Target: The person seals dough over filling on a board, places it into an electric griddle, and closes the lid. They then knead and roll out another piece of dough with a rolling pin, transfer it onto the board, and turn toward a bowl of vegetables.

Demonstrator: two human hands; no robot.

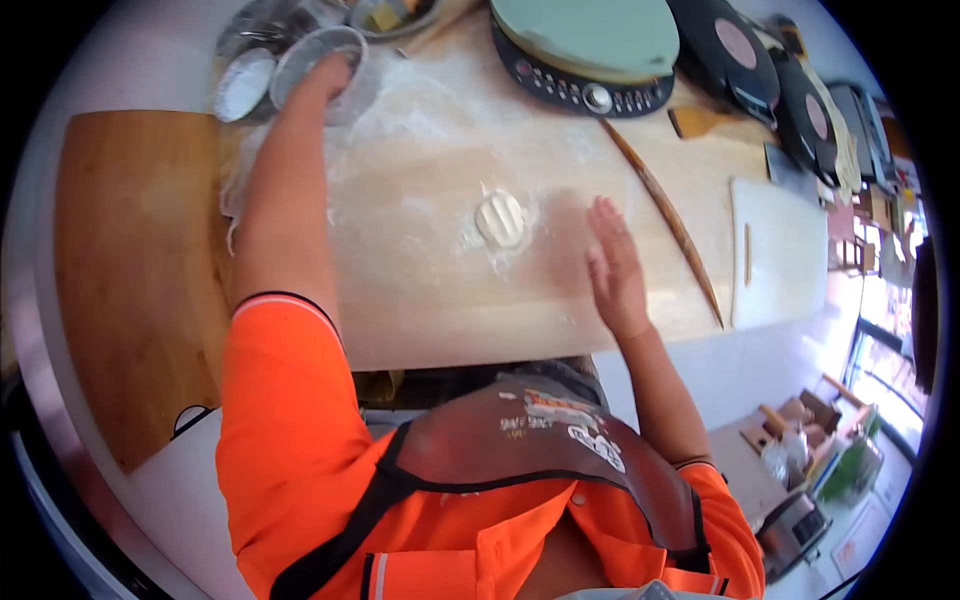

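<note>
Nearest the camera are the person's orange shirt [290,420] and dark apron [465,440], with light printing on the apron's front. Beyond them spreads a floured wooden work table [420,300]. A small flattened dough piece [500,220] lies by itself near the middle of the table, its top marked with parallel grooves and loose flour around it. The left arm stretches to the far left, where the left hand [334,76] dips into a clear plastic bowl [300,62]; its fingers are not plain to see, so whether they grasp anything I cannot tell. The right hand [617,275] is to the right of the dough, empty, fingers extended and released, touching neither the dough nor the slender, tapered rolling pin [665,215] farther right. Beside the bowl, at its left, is a round container of white powder [245,85]. On the far side sits an electric griddle [585,45] with a pale green top, and right of it lies a wooden scraper [697,122]. A white cutting board [780,260] lies at the table's right end.
</note>
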